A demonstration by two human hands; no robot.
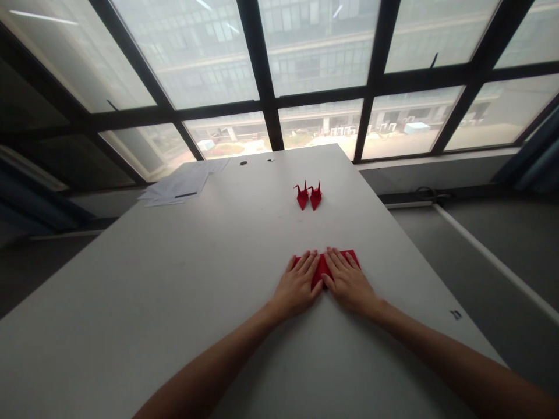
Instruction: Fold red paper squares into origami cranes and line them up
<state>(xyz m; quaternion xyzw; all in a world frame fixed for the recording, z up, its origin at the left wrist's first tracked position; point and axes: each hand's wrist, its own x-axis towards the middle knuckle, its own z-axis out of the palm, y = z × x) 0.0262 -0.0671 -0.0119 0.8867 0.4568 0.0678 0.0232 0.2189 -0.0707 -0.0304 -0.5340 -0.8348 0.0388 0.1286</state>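
A folded red paper point(322, 269) lies flat on the white table point(183, 279), near the middle front. My left hand point(298, 286) rests on its left part with fingers stretched out flat. My right hand point(347, 281) presses on its right part, fingers also flat and slightly spread. The hands nearly touch each other over the paper and hide most of it. Farther back on the table stand two small red paper cranes point(308, 195), side by side.
A loose stack of white sheets point(181, 185) lies at the table's far left corner. Two small dark dots point(243, 163) sit near the far edge. Large windows with dark frames stand behind the table. The floor drops away on the right.
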